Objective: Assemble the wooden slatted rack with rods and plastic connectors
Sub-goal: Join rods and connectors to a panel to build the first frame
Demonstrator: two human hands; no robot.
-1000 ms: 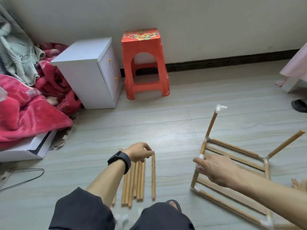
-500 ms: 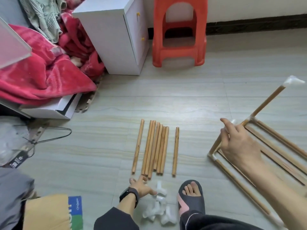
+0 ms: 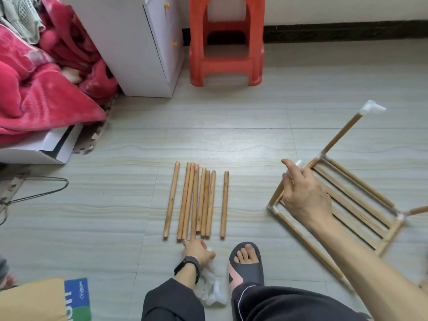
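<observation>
Gripping rack [image 3: 361, 183], right hand [image 3: 305, 195]; left hand [image 3: 196, 250] pinches connector [image 3: 210, 249]; blue label [image 3: 77, 297] illegible

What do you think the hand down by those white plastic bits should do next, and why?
Probably lift one piece from the white plastic connectors and carry it toward the rack frame. The left hand sits at that pile, the right hand grips the frame, and loose rods lie waiting between them.
</observation>
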